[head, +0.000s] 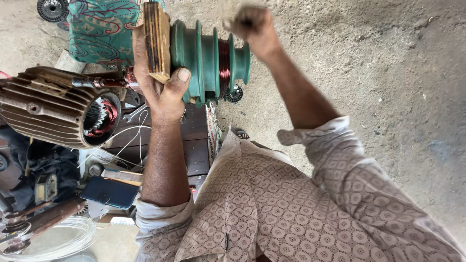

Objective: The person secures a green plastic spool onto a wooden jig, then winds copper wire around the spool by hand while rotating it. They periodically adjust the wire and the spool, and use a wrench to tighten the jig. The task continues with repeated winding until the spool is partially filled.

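My left hand [162, 90] grips a wooden block [156, 41] fixed at the near end of a green stepped winding former [206, 58]. Reddish copper wire [224, 60] fills one groove of the former. Above and to the right of the former, my right hand [252, 26] is blurred, its fingers curled into a fist around something small and dark that looks like a handle. Both sleeves are rolled to the elbow.
A ribbed motor housing [48, 109] with copper windings inside lies at left. A dark wooden bench [194, 143] stands under the former. A dark phone [109, 191] and a coil of clear line [58, 237] lie at lower left. Patterned cloth [99, 29] is at top left, concrete floor at right.
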The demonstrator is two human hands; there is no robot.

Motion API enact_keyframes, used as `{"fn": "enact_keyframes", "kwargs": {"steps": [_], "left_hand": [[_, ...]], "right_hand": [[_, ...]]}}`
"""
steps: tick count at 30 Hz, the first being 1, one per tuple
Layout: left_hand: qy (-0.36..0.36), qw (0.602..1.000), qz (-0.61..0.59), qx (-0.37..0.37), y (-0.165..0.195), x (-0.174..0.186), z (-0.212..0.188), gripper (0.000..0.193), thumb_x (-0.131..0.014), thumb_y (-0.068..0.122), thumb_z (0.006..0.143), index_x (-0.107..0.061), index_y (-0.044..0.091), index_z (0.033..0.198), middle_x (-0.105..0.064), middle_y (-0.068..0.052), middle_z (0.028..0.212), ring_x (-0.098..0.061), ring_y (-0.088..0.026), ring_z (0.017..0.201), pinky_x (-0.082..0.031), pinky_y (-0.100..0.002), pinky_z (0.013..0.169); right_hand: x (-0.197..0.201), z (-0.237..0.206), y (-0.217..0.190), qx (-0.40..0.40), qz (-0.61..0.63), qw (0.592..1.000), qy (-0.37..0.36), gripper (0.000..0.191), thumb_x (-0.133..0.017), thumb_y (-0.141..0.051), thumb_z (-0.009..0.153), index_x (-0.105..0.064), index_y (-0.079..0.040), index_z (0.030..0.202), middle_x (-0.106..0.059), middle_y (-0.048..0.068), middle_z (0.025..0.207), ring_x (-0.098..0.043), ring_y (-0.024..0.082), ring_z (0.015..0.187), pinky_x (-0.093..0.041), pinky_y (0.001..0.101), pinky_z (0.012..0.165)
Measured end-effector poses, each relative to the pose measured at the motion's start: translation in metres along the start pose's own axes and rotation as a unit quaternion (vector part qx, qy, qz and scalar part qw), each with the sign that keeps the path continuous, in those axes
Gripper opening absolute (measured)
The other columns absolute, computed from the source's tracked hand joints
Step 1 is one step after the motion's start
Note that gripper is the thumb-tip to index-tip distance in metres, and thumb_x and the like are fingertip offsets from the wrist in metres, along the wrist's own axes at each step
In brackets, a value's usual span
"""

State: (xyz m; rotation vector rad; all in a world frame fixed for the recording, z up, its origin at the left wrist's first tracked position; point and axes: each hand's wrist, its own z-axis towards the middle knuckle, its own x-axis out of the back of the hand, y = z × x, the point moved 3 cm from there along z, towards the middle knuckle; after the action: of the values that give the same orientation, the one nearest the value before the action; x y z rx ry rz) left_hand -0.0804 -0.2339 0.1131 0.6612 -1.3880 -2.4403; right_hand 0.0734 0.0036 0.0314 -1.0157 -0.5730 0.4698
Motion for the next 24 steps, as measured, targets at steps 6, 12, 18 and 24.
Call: {"fn": "enact_keyframes", "kwargs": {"steps": [6, 12, 18, 24], "left_hand": [[-0.013, 1.000, 0.000, 0.007, 0.003, -0.001, 0.001, 0.096, -0.087, 0.034, 0.091, -0.033, 0.000, 0.163, -0.049, -0.012, 0.150, -0.048, -0.022, 0.138, -0.035, -0.037, 0.123], [-0.015, 0.999, 0.029, 0.009, 0.009, -0.004, 0.007, 0.093, -0.086, 0.041, 0.089, -0.040, -0.002, 0.157, -0.054, -0.012, 0.144, -0.051, -0.022, 0.132, -0.040, -0.038, 0.118], [-0.020, 0.999, 0.047, 0.002, 0.011, -0.004, 0.009, 0.090, -0.085, 0.040, 0.088, -0.043, -0.003, 0.156, -0.054, -0.012, 0.138, -0.052, -0.021, 0.129, -0.042, -0.038, 0.116], [-0.012, 1.000, 0.015, 0.004, 0.005, -0.001, 0.004, 0.096, -0.087, 0.036, 0.090, -0.034, -0.002, 0.161, -0.052, -0.013, 0.146, -0.049, -0.022, 0.133, -0.036, -0.035, 0.120]], "right_hand": [[-0.071, -0.156, 0.082, -0.451, -0.069, 0.889, -0.044, 0.021, -0.072, -0.027, 0.097, -0.067, -0.007, 0.092, -0.066, 0.007, 0.074, -0.059, 0.012, 0.057, -0.053, 0.0275, 0.049], [-0.086, -0.185, -0.056, -0.139, -0.143, 0.968, -0.155, 0.028, -0.066, -0.023, 0.102, -0.070, -0.010, 0.077, -0.069, 0.007, 0.066, -0.059, 0.008, 0.048, -0.051, 0.0263, 0.041], [-0.016, -0.105, -0.223, 0.360, -0.437, 0.816, -0.113, 0.028, -0.071, -0.011, 0.095, -0.059, -0.021, 0.071, -0.044, -0.002, 0.064, -0.044, 0.009, 0.056, -0.038, 0.0217, 0.044], [0.023, 0.001, -0.239, 0.398, -0.428, 0.803, -0.112, 0.042, -0.072, -0.049, 0.106, -0.067, -0.017, 0.080, -0.056, -0.001, 0.071, -0.054, 0.011, 0.058, -0.050, 0.0305, 0.047]]}}
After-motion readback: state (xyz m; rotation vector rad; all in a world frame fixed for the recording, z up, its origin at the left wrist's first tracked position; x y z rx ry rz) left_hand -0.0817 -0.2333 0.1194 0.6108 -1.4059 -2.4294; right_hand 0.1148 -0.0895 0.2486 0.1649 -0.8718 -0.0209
